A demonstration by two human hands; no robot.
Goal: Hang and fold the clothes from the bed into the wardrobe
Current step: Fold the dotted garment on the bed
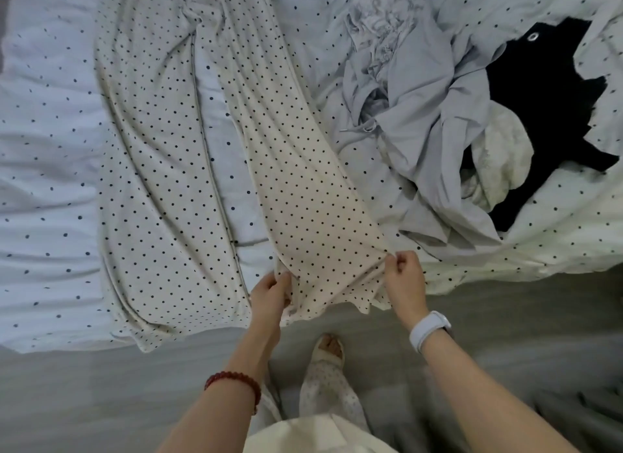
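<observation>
Dotted trousers point(188, 155) lie spread on the bed point(43, 149), legs running from far to near. The left hand point(269, 297) and right hand point(403, 280) each pinch a corner of the right leg's near hem, lifted off the edge. A heap of grey and black clothes point(455, 122) sits just right; a careless fold may snag it, or the hem may slip.

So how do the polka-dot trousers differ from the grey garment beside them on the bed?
The polka-dot trousers are cream with dark dots and spread out flat; the grey garment is plain and crumpled in a heap. The left hand and right hand each pinch one trouser leg's hem; nothing touches the grey garment. Both lie on the dotted bedsheet.
</observation>
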